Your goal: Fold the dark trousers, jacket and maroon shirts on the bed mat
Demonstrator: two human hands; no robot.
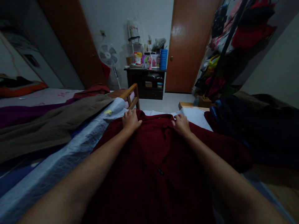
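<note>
A dark red shirt (149,149) lies spread out in front of me, its neck end away from me. A small dark label (160,170) shows on its front. My left hand (131,120) rests on the shirt's left shoulder beside the collar, palm down, with the thumb apart from the fingers. On the other shoulder, my right hand (181,124) lies over the cloth, its fingers bent a little and its thumb apart. Both hands touch the shirt from above. One sleeve (224,144) stretches out to the right.
Grey-brown cloth (53,118) lies on the bed to the left, past a light blue sheet (77,158). Dark folded clothes (263,124) are heaped on the right. Beyond stand a wooden bed rail (129,91), a white fan (109,55), a dark cabinet (146,84) and a door (187,46).
</note>
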